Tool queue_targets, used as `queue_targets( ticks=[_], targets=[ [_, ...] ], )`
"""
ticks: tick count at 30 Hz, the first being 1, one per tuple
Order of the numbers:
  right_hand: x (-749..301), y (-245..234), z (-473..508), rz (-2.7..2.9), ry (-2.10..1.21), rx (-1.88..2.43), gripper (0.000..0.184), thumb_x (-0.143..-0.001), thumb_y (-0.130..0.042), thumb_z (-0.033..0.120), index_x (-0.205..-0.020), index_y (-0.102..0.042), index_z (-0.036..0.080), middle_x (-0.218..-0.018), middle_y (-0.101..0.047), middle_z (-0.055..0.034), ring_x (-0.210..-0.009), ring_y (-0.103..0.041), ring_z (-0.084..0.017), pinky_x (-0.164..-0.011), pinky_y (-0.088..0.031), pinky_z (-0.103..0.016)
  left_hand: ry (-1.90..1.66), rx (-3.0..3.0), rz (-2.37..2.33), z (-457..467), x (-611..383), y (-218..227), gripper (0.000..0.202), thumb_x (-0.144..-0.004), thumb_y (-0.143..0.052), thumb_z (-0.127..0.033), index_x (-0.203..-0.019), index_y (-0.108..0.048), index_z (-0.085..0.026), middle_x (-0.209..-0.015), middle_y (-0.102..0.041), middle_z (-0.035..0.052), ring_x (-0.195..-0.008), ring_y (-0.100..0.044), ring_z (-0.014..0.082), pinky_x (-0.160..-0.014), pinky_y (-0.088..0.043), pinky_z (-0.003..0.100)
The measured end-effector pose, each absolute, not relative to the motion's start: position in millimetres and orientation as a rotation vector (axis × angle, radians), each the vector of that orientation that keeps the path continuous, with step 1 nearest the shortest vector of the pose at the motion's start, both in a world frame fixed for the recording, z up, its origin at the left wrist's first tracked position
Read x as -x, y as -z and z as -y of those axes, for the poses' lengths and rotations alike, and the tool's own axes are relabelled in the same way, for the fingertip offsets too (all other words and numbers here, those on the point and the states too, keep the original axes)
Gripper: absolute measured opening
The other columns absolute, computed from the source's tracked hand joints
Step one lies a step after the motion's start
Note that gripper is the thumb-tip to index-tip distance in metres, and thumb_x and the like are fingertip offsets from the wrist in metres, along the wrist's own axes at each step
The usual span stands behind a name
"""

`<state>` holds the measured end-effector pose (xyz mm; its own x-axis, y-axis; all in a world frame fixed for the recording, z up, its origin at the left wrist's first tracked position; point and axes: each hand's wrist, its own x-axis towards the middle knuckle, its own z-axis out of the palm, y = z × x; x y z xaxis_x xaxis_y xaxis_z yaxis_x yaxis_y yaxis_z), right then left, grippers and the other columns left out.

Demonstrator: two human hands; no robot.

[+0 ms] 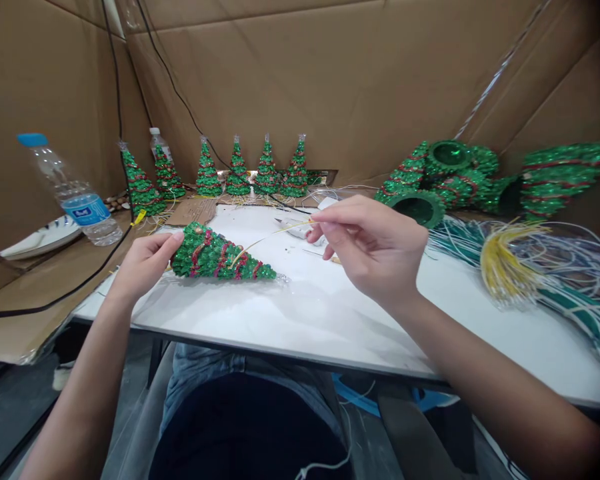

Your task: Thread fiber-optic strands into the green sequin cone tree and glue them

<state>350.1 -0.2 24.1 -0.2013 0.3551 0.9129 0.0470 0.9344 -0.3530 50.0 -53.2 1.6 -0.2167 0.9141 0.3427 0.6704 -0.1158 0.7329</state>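
My left hand (143,263) grips the wide base of a small green glitter Christmas tree (220,257) with red trim. The tree lies on its side above the white table (300,313), its tip pointing right. My right hand (367,243) pinches the end of a thin yellow strand (270,239). That strand runs from my fingers down to the middle of the tree.
Several finished trees (237,170) stand in a row at the back. A pile of green trees (455,177) lies at the back right. Bundles of yellow, white and green wires (520,263) lie on the right. A water bottle (73,193) stands at the left, near a black cable (87,273).
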Motion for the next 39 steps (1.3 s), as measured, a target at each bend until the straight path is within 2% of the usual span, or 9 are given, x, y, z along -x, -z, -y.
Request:
queue_targets(
  ticks=[7,13,16,19,22,27,31,34,39],
  targets=[
    [-372,-28,-5,1.873,-0.206,0.745,0.015,-0.078,-0.059,0.018,-0.084,-0.072,0.021,-0.08,-0.072,-0.0028,-0.068,-0.064,-0.015,-0.047,-0.047,-0.023,-1.212,-1.766,-1.95,51,-54,-9,0.04,-0.086,-0.045,-0.047,-0.062,-0.05,-0.016,-0.057,-0.032,-0.0043,-0.055,-0.028,0.0094,-0.052,-0.024,0.024],
    [-393,-23,-6,2.056,-0.272,1.06,0.02,-0.078,-0.056,0.025,-0.082,-0.075,0.019,-0.086,-0.074,-0.0042,-0.065,-0.062,-0.015,-0.05,-0.043,-0.025,-1.226,-1.771,-1.986,46,-56,-12,0.042,-0.083,-0.045,-0.051,-0.058,-0.048,-0.017,-0.054,-0.031,-0.0036,-0.052,-0.027,0.0102,-0.048,-0.021,0.025],
    [-395,-20,-2,2.194,-0.43,1.141,0.026,-0.079,-0.057,0.035,-0.086,-0.075,0.018,-0.075,-0.071,-0.0029,-0.059,-0.057,-0.014,-0.049,-0.04,-0.025,-1.232,-1.78,-2.012,43,-56,-13,0.044,-0.082,-0.045,-0.052,-0.056,-0.046,-0.017,-0.053,-0.03,-0.0036,-0.052,-0.027,0.0103,-0.048,-0.021,0.025],
    [-391,-22,-1,2.294,-0.659,1.165,0.036,-0.08,-0.056,0.044,-0.094,-0.074,0.016,-0.061,-0.061,-0.0003,-0.052,-0.051,-0.012,-0.048,-0.037,-0.025,-1.232,-1.775,-2.047,38,-55,-13,0.044,-0.082,-0.045,-0.053,-0.057,-0.049,-0.016,-0.054,-0.031,-0.0034,-0.054,-0.028,0.0106,-0.049,-0.022,0.025],
    [-380,-30,-3,2.385,-0.741,1.163,0.041,-0.081,-0.055,0.044,-0.104,-0.07,0.015,-0.061,-0.059,0.0006,-0.05,-0.05,-0.011,-0.049,-0.037,-0.025,-1.207,-1.758,-2.036,34,-53,-13,0.046,-0.082,-0.045,-0.054,-0.06,-0.055,-0.015,-0.055,-0.036,-0.0031,-0.055,-0.031,0.0107,-0.049,-0.024,0.024],
    [-348,-49,-2,2.534,-0.467,1.157,0.029,-0.085,-0.053,0.035,-0.101,-0.072,0.019,-0.076,-0.068,-0.0026,-0.064,-0.058,-0.014,-0.062,-0.04,-0.026,-1.194,-1.764,-2.027,30,-52,-13,0.047,-0.082,-0.044,-0.055,-0.06,-0.057,-0.015,-0.052,-0.038,-0.003,-0.053,-0.031,0.0109,-0.049,-0.024,0.024],
    [-318,-55,2,2.554,-0.084,1.144,0.025,-0.089,-0.048,0.03,-0.091,-0.073,0.026,-0.081,-0.072,0.0003,-0.068,-0.059,-0.014,-0.058,-0.032,-0.026,-1.182,-1.765,-2.037,27,-52,-13,0.046,-0.081,-0.043,-0.054,-0.06,-0.056,-0.015,-0.053,-0.036,-0.0031,-0.052,-0.031,0.0107,-0.048,-0.023,0.024],
    [-301,-53,3,2.564,0.03,1.114,0.022,-0.089,-0.051,0.03,-0.09,-0.074,0.028,-0.078,-0.072,0.0013,-0.066,-0.058,-0.014,-0.055,-0.028,-0.026,-1.181,-1.772,-2.036,25,-51,-13,0.046,-0.081,-0.043,-0.054,-0.06,-0.056,-0.015,-0.053,-0.035,-0.0032,-0.053,-0.031,0.0109,-0.049,-0.023,0.024],
    [-288,-45,1,2.605,0.025,0.97,0.019,-0.084,-0.061,0.042,-0.083,-0.074,0.028,-0.069,-0.069,0.0019,-0.064,-0.057,-0.014,-0.055,-0.027,-0.025,-1.202,-1.767,-1.989,24,-51,-12,0.046,-0.081,-0.043,-0.055,-0.061,-0.056,-0.015,-0.055,-0.035,-0.0034,-0.053,-0.032,0.0106,-0.05,-0.023,0.025]
  ],
)
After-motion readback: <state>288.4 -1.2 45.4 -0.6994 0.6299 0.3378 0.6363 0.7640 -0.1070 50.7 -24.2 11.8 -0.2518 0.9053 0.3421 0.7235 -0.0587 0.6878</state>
